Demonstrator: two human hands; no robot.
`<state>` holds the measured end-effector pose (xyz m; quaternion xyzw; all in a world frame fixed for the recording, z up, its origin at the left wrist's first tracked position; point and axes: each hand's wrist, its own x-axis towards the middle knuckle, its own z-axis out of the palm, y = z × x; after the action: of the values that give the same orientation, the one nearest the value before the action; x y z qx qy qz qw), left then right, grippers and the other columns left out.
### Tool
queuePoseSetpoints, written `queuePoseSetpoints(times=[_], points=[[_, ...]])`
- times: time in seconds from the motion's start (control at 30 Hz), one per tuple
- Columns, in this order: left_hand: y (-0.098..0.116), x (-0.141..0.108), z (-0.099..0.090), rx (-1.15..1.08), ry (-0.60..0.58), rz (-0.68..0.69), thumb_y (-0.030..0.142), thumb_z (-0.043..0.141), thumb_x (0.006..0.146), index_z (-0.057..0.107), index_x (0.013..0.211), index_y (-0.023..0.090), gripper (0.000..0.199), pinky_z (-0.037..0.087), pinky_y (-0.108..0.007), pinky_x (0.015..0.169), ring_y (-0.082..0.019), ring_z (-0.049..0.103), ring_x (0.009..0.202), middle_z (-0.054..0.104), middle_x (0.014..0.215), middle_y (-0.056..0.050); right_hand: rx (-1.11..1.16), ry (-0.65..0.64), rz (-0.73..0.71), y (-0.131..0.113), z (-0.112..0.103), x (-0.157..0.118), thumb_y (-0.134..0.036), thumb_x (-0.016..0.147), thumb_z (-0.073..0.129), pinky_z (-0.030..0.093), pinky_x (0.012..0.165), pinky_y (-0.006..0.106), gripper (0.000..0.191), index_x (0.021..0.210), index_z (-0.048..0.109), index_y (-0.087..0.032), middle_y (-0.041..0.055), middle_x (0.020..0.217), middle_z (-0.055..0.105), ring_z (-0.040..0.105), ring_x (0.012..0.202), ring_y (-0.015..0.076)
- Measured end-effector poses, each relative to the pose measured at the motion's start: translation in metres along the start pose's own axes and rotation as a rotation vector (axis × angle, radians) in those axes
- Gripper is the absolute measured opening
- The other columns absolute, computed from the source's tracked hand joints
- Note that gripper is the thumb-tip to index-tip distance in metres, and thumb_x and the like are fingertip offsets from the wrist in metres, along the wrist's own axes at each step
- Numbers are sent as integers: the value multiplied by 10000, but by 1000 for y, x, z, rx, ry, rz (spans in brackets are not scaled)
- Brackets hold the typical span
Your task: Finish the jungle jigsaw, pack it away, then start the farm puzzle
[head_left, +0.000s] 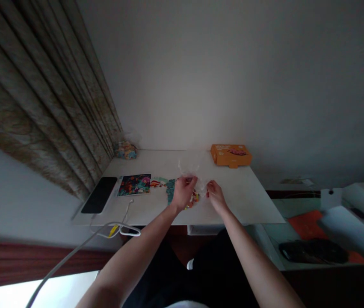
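Note:
A clear plastic bag stands crumpled between my two hands over the white table. My left hand is closed on the bag, fingers bent in a pinch. At the bag's right side, my right hand is closed too, fingertips together against the thin plastic. Just left of my left hand lie teal jigsaw pieces, and beyond them a strip of red and white pieces. Orange and yellow pieces show between my hands, partly hidden by my left hand.
A colourful picture sheet and a dark-screened tablet lie on the left. Another bag of pieces sits in the back left corner, an orange box at the back right. A white cable loops over the front edge.

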<state>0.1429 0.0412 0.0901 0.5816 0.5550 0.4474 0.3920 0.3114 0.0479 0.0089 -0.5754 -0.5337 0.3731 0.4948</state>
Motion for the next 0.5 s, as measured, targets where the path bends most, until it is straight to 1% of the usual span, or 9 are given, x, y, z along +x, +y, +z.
queuePoseSetpoints(times=[0.07,0.13,0.17,0.2,0.23,0.3,0.37,0.43,0.5], points=[[1,15,-26,24,136,99,397,577,940,712,927,173,261,553,-326,761,-215,712,815,750,861,-71,-158,58,-49,10,-8,4,-761,863,443,458,625,325,551,882,611,-237,71,759,684,614,673,226],[2,36,-62,68,287,211,397,589,928,700,907,176,248,531,-316,757,-200,690,797,737,866,-62,-260,92,-84,19,-15,6,-759,880,419,466,667,338,567,876,626,-231,88,773,696,625,698,239],[3,47,-84,83,336,241,398,607,911,695,892,177,238,525,-315,761,-200,682,802,732,862,-55,-285,93,-95,23,-17,6,-750,892,409,465,676,340,568,877,632,-228,91,775,701,627,698,241],[3,59,-107,97,353,248,398,624,893,691,878,177,232,522,-318,771,-202,675,811,725,854,-50,-297,86,-103,25,-18,5,-739,903,402,462,676,339,566,885,638,-225,91,775,704,628,693,240],[2,70,-132,104,340,239,393,647,872,691,878,176,221,522,-325,790,-208,671,837,724,866,-50,-304,79,-111,27,-18,5,-725,915,399,459,675,337,559,897,644,-223,89,777,706,629,689,239],[0,90,-182,90,335,168,368,693,822,679,890,174,206,525,-340,820,-214,659,870,712,868,-44,-327,66,-128,30,-16,3,-694,936,398,455,678,335,541,917,658,-220,87,786,712,634,689,237],[-3,104,-228,88,334,88,332,695,802,645,865,174,177,527,-358,809,-196,638,802,667,794,-18,-353,62,-142,31,-14,3,-669,950,391,459,691,343,531,923,671,-219,96,805,720,644,707,243],[-6,113,-263,111,348,58,305,678,802,584,785,182,156,526,-382,789,-188,610,740,574,682,12,-376,64,-143,32,-12,3,-655,955,384,465,705,354,527,925,681,-222,105,819,728,655,725,254],[-10,117,-285,141,370,55,313,663,817,524,744,197,195,524,-417,772,-191,582,707,483,614,34,-394,57,-141,32,-12,4,-646,956,384,467,707,361,516,924,686,-228,105,819,730,660,732,262]])
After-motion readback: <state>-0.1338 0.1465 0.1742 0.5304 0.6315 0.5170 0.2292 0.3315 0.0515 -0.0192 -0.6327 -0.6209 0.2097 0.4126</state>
